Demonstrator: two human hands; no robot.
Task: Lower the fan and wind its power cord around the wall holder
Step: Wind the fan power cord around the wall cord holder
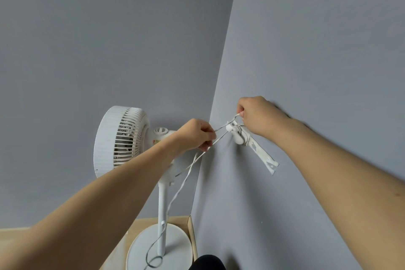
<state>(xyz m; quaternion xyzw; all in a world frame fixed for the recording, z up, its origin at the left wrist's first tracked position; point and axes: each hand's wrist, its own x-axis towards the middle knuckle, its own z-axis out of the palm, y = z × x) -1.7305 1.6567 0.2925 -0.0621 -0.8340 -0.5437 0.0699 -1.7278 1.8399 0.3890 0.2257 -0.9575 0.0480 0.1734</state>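
A white pedestal fan point(119, 138) stands in the room's corner on a round base point(175, 241), its head facing left. Its thin white power cord point(179, 190) runs from the floor up to my hands. My left hand point(197, 135) is shut on the cord in front of the fan's motor housing. My right hand point(258, 115) pinches a loop of the same cord at the top of the white wall holder point(237, 136), which is fixed to the right wall. A white strip point(263, 155) hangs slanting down from the holder.
Grey walls meet in a corner just behind the fan. A light wooden floor point(140, 226) shows under the base, where the cord lies in a small loop point(154, 262). Something dark point(207, 263) sits at the bottom edge.
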